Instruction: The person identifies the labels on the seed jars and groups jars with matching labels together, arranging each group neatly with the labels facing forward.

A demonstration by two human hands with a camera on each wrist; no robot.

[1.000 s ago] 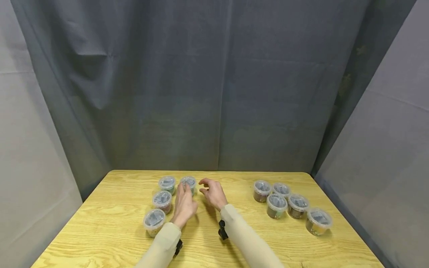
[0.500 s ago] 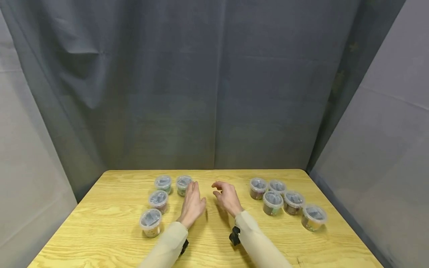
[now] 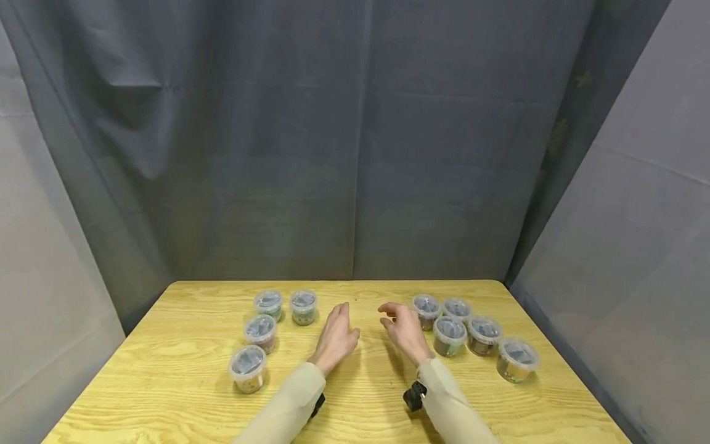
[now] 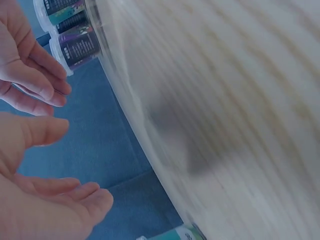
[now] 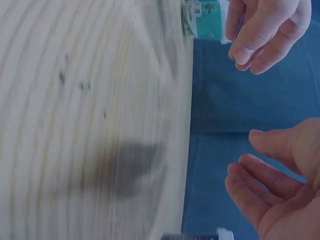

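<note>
Over the middle of the table my left hand [image 3: 336, 338] holds nothing, its fingers extended. My right hand [image 3: 407, 331] hovers to its right, empty too, with fingers loosely bent. A lidded plastic tub [image 3: 303, 307] with a green-toned label stands left of my left hand, apart from it. Beside my right hand is the nearest tub [image 3: 426, 310] of the right-hand group, partly covered by another tub [image 3: 450, 335]. In the left wrist view my left hand [image 4: 55, 202] shows thumb and fingers spread, with a dark-labelled tub [image 4: 77, 50] beyond my right hand.
On the left stand more tubs: one at the back [image 3: 269, 304], a reddish one [image 3: 260, 332] and a yellowish one [image 3: 247, 369]. The right group also has a back tub [image 3: 457, 309], a dark one [image 3: 484, 336] and a yellowish one [image 3: 518, 360]. A grey curtain [image 3: 355, 154] hangs behind the table [image 3: 166, 382].
Both hands have moved right, away from the left-hand tubs, and the right hand now lies near the right-hand group. The tubs keep their arrangement; the head view has shifted slightly.
</note>
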